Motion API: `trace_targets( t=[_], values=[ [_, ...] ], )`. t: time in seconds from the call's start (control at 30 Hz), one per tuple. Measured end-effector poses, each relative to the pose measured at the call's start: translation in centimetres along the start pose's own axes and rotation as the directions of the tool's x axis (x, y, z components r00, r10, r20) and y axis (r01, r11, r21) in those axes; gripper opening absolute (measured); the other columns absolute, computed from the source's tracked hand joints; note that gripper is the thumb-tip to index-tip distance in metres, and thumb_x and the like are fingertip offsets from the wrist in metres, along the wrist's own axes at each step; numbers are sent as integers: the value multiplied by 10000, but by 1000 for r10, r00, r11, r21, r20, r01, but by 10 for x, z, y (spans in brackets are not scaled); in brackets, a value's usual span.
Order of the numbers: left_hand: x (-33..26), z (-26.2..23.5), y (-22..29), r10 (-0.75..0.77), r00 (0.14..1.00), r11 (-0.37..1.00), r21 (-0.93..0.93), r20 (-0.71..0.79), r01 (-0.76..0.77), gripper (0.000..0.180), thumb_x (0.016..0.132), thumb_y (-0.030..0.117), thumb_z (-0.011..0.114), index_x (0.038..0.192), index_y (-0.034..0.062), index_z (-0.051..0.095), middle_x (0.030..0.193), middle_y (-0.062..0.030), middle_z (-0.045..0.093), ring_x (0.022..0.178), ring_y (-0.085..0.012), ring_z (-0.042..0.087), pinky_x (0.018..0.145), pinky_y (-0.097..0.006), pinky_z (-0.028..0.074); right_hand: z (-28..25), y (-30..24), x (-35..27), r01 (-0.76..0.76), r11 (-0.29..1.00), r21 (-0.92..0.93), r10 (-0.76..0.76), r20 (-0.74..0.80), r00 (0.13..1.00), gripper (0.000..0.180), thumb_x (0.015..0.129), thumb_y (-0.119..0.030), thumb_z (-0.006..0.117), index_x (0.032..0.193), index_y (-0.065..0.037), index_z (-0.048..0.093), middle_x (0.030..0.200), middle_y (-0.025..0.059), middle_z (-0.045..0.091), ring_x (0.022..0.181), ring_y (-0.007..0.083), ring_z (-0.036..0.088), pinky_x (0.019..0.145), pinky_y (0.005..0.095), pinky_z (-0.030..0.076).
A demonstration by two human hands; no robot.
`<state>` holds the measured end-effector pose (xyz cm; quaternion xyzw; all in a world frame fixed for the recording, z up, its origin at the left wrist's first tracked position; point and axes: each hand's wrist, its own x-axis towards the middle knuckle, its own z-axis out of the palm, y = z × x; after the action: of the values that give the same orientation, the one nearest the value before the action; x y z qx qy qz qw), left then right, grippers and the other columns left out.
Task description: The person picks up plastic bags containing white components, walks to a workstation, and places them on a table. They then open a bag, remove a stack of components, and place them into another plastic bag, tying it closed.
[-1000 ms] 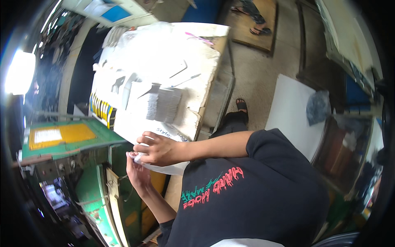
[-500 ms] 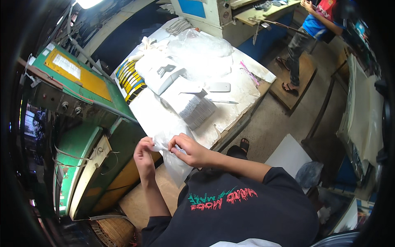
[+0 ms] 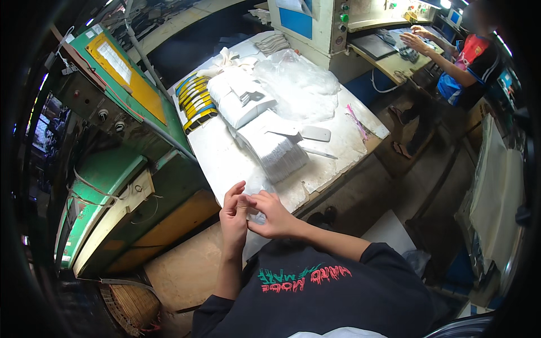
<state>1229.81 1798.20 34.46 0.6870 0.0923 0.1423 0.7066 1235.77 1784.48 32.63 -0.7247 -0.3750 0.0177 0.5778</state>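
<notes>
My left hand point(image 3: 232, 213) and my right hand point(image 3: 272, 218) are together just off the table's near edge. Both pinch a thin clear plastic bag point(image 3: 257, 217), bunched between them; part of it hangs below, and my fingers hide the exact grip. One left finger points up. Beyond my hands on the table lies a stack of thin white pieces point(image 3: 283, 159), fanned in a row. Behind it sits another white stack point(image 3: 239, 101) with small grey pieces on top. A grey flat piece with a hole point(image 3: 316, 133) and a pen point(image 3: 319, 153) lie to the right.
The white table point(image 3: 217, 168) also bears yellow-and-black bundles point(image 3: 197, 102), a heap of clear plastic bags point(image 3: 301, 84), gloves point(image 3: 272, 43) and pink strips point(image 3: 357, 121). A green machine point(image 3: 121, 84) stands left. A person point(image 3: 465, 70) works at a bench point(image 3: 389, 62) far right.
My hands have come closer together, and the plastic bag is more gathered between them. My view has shifted, so the table appears farther right. The other person's hands now reach over the bench.
</notes>
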Motion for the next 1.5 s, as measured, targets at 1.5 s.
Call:
trace_targets(
  t=[1.5],
  values=[
    [112, -61, -7, -42, 841, 999, -33, -540, 29, 257, 1077, 292, 510, 1063, 42, 569, 962, -32, 547, 899, -180, 569, 835, -358, 510, -51, 55, -51, -17, 993, -114, 15, -26, 1000, 199, 971, -287, 583, 894, -113, 641, 931, 63, 660, 946, 261, 664, 859, 459, 478]
  ],
)
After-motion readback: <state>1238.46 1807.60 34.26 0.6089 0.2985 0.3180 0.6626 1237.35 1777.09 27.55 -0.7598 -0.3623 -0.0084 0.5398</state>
